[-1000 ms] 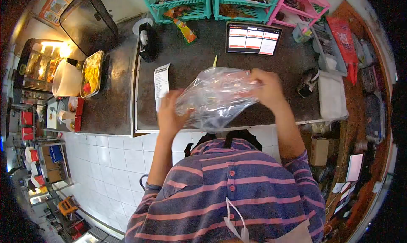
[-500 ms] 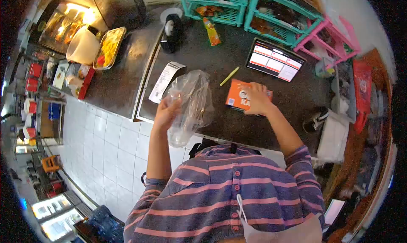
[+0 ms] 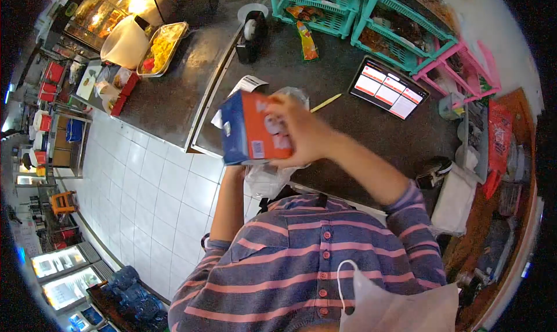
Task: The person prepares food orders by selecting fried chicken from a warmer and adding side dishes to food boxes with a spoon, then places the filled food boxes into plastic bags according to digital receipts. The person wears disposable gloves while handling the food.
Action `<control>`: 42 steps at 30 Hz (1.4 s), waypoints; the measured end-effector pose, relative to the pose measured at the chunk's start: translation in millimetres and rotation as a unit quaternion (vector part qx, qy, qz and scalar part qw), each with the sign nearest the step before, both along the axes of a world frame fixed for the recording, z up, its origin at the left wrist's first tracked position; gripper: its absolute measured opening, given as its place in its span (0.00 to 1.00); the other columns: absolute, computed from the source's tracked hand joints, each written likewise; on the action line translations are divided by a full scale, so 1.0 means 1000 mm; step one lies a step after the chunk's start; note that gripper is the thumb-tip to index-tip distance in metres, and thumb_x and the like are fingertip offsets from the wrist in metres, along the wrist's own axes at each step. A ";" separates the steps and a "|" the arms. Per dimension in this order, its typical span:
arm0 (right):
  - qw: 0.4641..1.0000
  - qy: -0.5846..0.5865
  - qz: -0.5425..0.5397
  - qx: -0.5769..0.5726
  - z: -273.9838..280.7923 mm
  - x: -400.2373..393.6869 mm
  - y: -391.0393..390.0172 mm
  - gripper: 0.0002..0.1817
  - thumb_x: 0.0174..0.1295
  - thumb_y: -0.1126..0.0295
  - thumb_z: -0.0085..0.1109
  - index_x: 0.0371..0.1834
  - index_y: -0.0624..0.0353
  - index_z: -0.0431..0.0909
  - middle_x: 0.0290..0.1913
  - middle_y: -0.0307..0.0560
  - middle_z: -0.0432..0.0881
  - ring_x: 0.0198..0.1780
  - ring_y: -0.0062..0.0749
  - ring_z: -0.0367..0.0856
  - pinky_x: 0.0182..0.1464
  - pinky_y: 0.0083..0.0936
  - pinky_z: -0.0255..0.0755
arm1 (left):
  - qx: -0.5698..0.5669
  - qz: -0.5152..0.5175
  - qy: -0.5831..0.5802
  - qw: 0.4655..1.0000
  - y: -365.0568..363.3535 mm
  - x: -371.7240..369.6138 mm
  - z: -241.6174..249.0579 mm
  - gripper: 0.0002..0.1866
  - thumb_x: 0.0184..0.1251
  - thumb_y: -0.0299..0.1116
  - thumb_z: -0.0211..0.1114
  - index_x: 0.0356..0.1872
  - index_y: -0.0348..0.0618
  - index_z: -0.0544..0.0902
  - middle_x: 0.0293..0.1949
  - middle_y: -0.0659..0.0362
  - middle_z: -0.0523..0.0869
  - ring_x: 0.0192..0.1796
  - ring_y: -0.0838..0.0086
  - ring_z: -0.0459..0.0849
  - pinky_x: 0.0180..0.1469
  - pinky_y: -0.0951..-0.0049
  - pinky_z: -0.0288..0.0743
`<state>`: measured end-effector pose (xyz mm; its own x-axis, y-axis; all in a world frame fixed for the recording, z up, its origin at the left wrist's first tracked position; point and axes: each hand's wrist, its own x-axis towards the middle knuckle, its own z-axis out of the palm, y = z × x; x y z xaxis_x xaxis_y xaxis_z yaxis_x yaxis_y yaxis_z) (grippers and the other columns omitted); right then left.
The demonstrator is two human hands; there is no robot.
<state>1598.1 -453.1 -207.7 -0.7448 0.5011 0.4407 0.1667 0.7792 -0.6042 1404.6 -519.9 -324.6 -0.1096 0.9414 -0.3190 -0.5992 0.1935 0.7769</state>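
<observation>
An orange and blue box is raised over the counter's front edge, tilted so its blue side faces left. My right hand grips its right side, fingers wrapped round the orange face. Behind and below the box, a clear plastic bag hangs in view. The box covers my left hand; only the forearm shows beneath it. A printed paper slip lies behind the box, partly covered. On the counter to the right of the bag is a yellow pen.
A tablet stands on the dark counter. Teal racks and a pink rack line the back. A black holder and a tray of yellow food are at the left. White cloth lies at the right.
My right hand has lifted the orange box off the counter and carried it left, in front of the bag and my left hand. The view has shifted slightly.
</observation>
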 end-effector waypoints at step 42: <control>0.920 -0.109 -0.362 -0.105 0.078 0.508 -0.045 0.12 0.50 0.58 0.61 0.27 0.56 0.79 0.31 0.42 0.79 0.35 0.35 0.76 0.39 0.29 0.67 | 0.195 -0.012 0.266 0.944 0.012 0.248 0.109 0.16 0.59 0.36 0.59 0.18 0.42 0.67 0.24 0.62 0.72 0.25 0.80 0.70 0.21 0.80 0.61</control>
<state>2105.8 -498.4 -129.8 -0.2423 0.9574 0.1568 0.7313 0.2865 -0.6190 1653.1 -507.9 -215.3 -0.1342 0.9801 0.1464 -0.1036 -0.1608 0.9815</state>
